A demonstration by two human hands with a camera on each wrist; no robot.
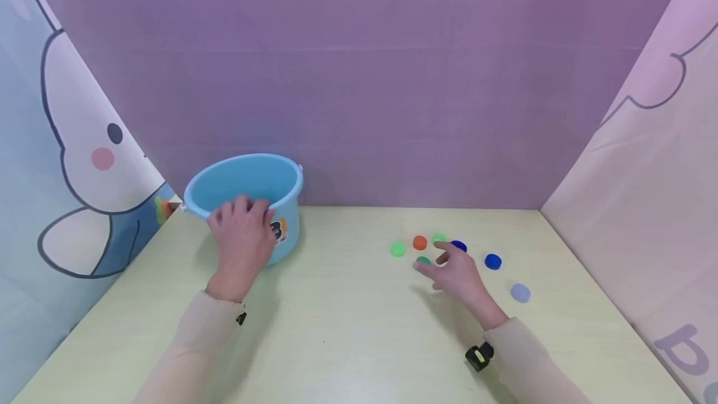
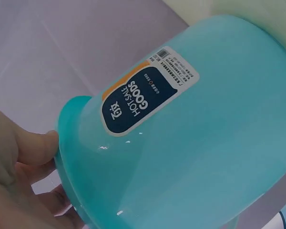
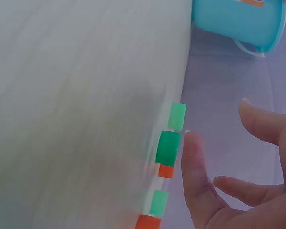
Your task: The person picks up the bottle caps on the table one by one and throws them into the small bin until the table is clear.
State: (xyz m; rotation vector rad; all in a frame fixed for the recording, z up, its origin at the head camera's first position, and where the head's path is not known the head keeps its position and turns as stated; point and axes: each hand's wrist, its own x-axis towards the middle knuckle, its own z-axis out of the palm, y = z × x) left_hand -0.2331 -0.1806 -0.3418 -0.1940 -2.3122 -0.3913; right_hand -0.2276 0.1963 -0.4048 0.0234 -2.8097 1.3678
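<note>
A light blue plastic bucket stands upright at the back left of the table. My left hand grips its near rim; in the left wrist view the thumb presses the rim's outside and the fingers reach behind it. On the right, my right hand hovers with thumb and fingers spread, nothing between them. Just beyond the thumb lies a dark green bottle cap, partly hidden in the head view. Around it are light green caps and an orange cap. The hand partly covers a dark blue cap.
A blue cap and a pale blue cap lie to the right of my right hand. Behind the pale wooden table hangs a purple cloth, with printed cloths at both sides. A black device sits at my right sleeve.
</note>
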